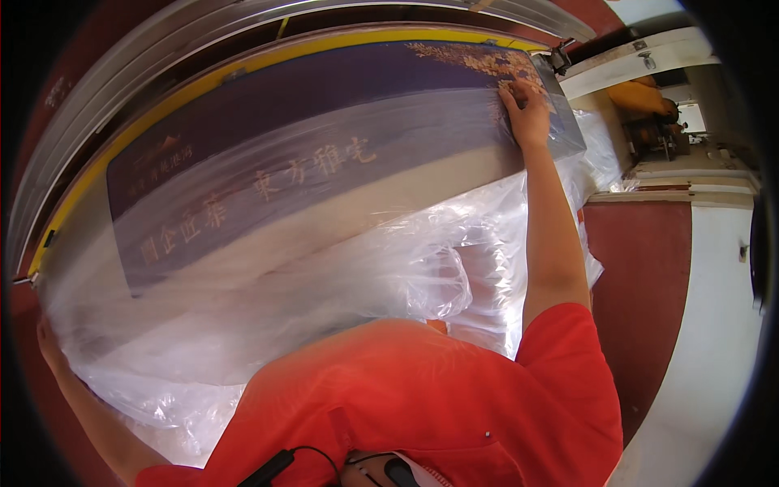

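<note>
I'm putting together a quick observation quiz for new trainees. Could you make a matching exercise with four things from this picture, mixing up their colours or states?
Things:
1. Plastic film
2. Edge strip
3. Shirt
4. Printed panel

Colours or states:
A. Red-orange, at the bottom of the picture
B. Dark purple, with a gold-toned leafy pattern in its upper right corner
C. See-through and wrinkled, shining where light catches it
D. Yellow, curving along the top in this fisheye view

Right pairs: 1-C, 2-D, 3-A, 4-B
</note>
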